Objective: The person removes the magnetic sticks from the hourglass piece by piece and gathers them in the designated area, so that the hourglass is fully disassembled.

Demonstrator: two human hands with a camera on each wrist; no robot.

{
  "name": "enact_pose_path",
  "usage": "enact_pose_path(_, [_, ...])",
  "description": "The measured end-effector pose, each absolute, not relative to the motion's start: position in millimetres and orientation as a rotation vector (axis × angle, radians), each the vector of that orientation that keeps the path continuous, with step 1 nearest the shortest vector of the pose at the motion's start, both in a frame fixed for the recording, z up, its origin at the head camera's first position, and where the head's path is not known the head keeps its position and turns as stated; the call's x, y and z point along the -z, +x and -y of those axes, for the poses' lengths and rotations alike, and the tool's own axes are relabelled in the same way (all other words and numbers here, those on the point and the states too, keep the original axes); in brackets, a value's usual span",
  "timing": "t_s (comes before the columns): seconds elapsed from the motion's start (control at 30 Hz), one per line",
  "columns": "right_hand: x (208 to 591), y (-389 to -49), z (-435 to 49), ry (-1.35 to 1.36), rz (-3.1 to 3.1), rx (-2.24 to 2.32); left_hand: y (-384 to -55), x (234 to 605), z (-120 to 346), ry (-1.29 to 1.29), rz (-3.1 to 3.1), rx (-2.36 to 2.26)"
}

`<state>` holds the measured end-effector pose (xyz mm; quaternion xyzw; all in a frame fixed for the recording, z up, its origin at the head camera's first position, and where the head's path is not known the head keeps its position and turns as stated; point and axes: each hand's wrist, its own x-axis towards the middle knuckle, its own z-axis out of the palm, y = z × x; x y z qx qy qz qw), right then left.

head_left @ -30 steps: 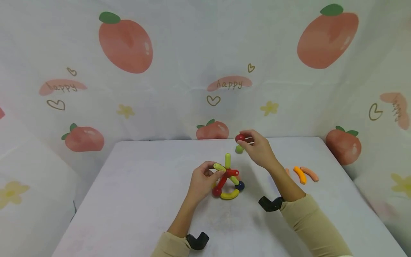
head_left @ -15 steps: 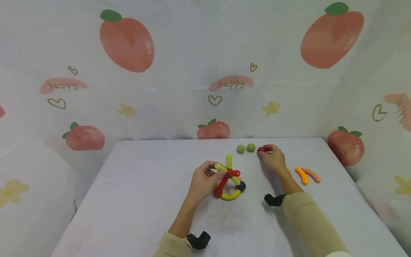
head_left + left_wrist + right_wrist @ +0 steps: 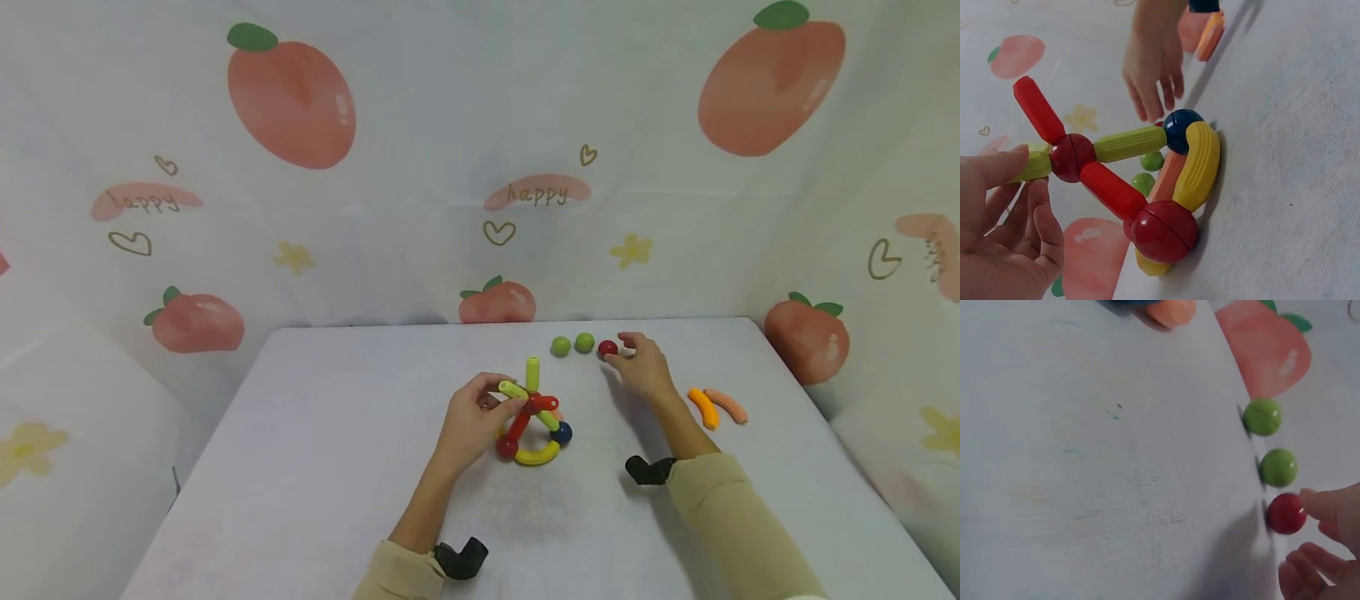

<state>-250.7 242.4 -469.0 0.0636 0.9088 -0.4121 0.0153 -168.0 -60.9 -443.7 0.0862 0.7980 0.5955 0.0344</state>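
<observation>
My left hand [image 3: 472,421] pinches a light green magnetic stick [image 3: 1036,164] of a built frame between thumb and fingers. That stick joins a red ball [image 3: 1073,157], from which red and green sticks spread out. Lower down, a curved yellow stick [image 3: 537,455] links another red ball [image 3: 507,447] and a dark blue ball [image 3: 561,432]. At the back of the table my right hand [image 3: 641,367] has its fingers spread beside a loose red ball [image 3: 1286,513], the thumb tip right at its surface. Two green balls [image 3: 560,346] lie in line with it.
An orange curved stick [image 3: 703,408] and a salmon one [image 3: 727,406] lie on the white table [image 3: 337,467] at the right. A printed cloth [image 3: 405,167] hangs behind the table's back edge.
My right hand has carried the red ball rightward and down onto the table beside the green balls, then loosened its fingers. My left hand stays on the frame.
</observation>
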Motion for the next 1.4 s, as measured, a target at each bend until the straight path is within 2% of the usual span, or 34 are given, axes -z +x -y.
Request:
enact_pose_path(0.1, [458, -236, -234, 0.099, -2.882, 1.241, -168, 443, 61, 0.271, -2.470, -1.810])
enact_pose_path(0.3, [446, -198, -202, -0.394, -2.714, 1.281, -168, 442, 61, 0.276, -2.481, -1.814])
enact_pose_path(0.4, [448, -186, -186, -0.529, -2.577, 1.371, -169, 442, 60, 0.281, -2.483, -1.825])
enact_pose_path(0.8, [461, -173, -143, -0.536, -2.828, 1.570, -169, 442, 60, 0.372, -2.564, -1.812])
enact_pose_path(1.07, [464, -174, -139, -0.508, -2.847, 1.547, -171, 445, 66, 0.255, -2.483, -1.922])
enact_pose_path(1.23, [462, -173, -138, -0.452, -2.842, 1.522, -176, 441, 86, 0.063, -2.374, -2.155])
enact_pose_path(1.4, [461, -171, -140, -0.430, -2.825, 1.512, -176, 442, 125, 0.082, -2.583, -1.826])
